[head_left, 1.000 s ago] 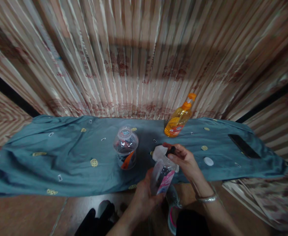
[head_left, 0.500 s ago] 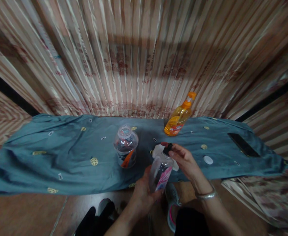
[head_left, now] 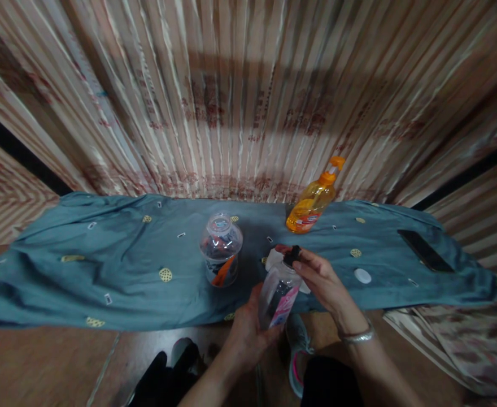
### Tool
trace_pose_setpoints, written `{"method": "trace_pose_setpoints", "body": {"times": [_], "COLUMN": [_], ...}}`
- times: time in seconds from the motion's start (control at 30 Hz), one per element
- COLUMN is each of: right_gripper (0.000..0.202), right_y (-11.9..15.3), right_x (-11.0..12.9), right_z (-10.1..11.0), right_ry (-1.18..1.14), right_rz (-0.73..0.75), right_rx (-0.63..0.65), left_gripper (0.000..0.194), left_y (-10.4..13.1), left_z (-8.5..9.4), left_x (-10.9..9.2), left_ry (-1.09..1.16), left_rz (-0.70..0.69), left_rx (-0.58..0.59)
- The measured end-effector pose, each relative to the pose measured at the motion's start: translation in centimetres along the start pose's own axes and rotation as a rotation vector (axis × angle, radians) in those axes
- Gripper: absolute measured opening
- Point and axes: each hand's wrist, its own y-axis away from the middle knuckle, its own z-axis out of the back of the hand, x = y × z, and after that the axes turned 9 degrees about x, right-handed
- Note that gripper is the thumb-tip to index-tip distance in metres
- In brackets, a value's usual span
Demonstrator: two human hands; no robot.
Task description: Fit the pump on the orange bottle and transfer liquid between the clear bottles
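My left hand (head_left: 248, 333) is wrapped round the body of a clear plastic bottle (head_left: 274, 294) with a pink label, tilted slightly to the right over the table's front edge. Thumb and fingers of my right hand (head_left: 322, 277) pinch the small black cap (head_left: 291, 255) at the bottle's top. Whether the cap sits tight on the neck, I cannot tell. Behind the bottle lies a white cloth or tissue (head_left: 275, 258), partly hidden. To the left stands a wide clear plastic jar (head_left: 220, 249) with an orange and dark label, its mouth uncovered.
An orange pump bottle (head_left: 311, 204) stands at the back of the cloth-covered table (head_left: 121, 254). A round white lid (head_left: 362, 276) and a black phone (head_left: 425, 250) lie to the right. A striped curtain (head_left: 240, 102) hangs behind the table.
The view has shifted a little, so the table's things appear slightly farther right. Both hands keep their hold on the bottle and its cap, with hardly any movement.
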Motion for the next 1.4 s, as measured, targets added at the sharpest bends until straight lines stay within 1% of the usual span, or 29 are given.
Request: {"method": "trace_pose_setpoints", "body": {"times": [0.07, 0.1, 0.2, 0.3, 0.37, 0.43, 0.5, 0.53, 0.63, 0.73, 0.83, 0.93, 0.97, 1.03, 1.1, 1.17, 1.27, 1.4], "right_gripper": [0.049, 0.051, 0.056, 0.052, 0.049, 0.047, 0.048, 0.05, 0.054, 0.05, 0.048, 0.052, 0.053, 0.055, 0.053, 0.049, 0.046, 0.049], "right_y": [0.1, 0.1, -0.1, -0.3, -0.2, 0.1, 0.3, 0.3, 0.1, -0.2, 0.0, 0.3, 0.4, 0.2, -0.1, -0.3, -0.2, 0.5], "right_x": [0.3, 0.3, -0.4, -0.9, -0.7, -0.1, 0.3, 0.4, -0.1, -0.8, -0.7, -0.1, 0.0, -0.1, -0.5, -0.9, -0.9, 0.3], "right_z": [0.0, 0.0, 0.3, 0.5, 0.4, 0.4, 0.4, 0.4, 0.7, 0.9, 0.9, 0.8, 0.9, 1.0, 1.2, 1.3, 1.3, 1.4], "right_ry": [-0.002, 0.0, 0.026, 0.036, 0.017, -0.002, -0.008, -0.005, 0.013, 0.032, 0.025, 0.007, 0.005, 0.021, 0.057, 0.087, 0.069, 0.022], "right_rz": [0.013, 0.025, 0.059, 0.047, 0.015, -0.002, 0.013, 0.026, 0.043, 0.038, 0.011, 0.013, 0.023, 0.036, 0.034, 0.035, 0.03, 0.007], "right_rx": [0.03, 0.025, -0.04, -0.082, -0.053, 0.012, 0.057, 0.055, -0.033, -0.086, -0.032, 0.02, 0.014, -0.037, -0.102, -0.135, -0.109, -0.001], "left_gripper": [0.066, 0.066, 0.067, 0.068, 0.067, 0.066, 0.066, 0.067, 0.07, 0.069, 0.069, 0.07, 0.069, 0.069, 0.068, 0.068, 0.067, 0.066], "left_y": [0.0, 0.0, -0.1, -0.1, -0.1, -0.2, -0.2, -0.2, -0.2, -0.2, -0.2, -0.2, -0.2, -0.2, -0.2, -0.2, -0.1, 0.0], "left_z": [0.0, 0.0, -0.1, -0.1, -0.1, -0.1, -0.1, -0.1, 0.0, 0.0, 0.0, 0.0, 0.0, 0.0, -0.1, 0.0, 0.0, 0.0], "left_x": [-0.2, -0.3, -0.4, -0.2, -0.1, 0.1, 0.2, 0.2, 0.0, -0.2, -0.2, -0.1, -0.1, -0.2, -0.4, -0.6, -0.7, -0.8], "left_ry": [0.017, 0.02, 0.006, 0.006, 0.007, 0.001, -0.003, -0.009, -0.028, -0.02, -0.02, -0.014, -0.01, -0.004, -0.009, -0.016, -0.033, 0.012], "left_rz": [-0.017, -0.02, -0.01, -0.005, -0.018, -0.033, -0.04, -0.037, -0.021, -0.017, -0.015, -0.022, -0.02, -0.011, -0.001, 0.001, 0.004, -0.005], "left_rx": [0.007, 0.005, -0.003, 0.005, 0.009, 0.008, 0.004, 0.003, 0.001, 0.011, 0.011, 0.007, 0.008, 0.012, 0.018, 0.02, 0.019, 0.05]}}
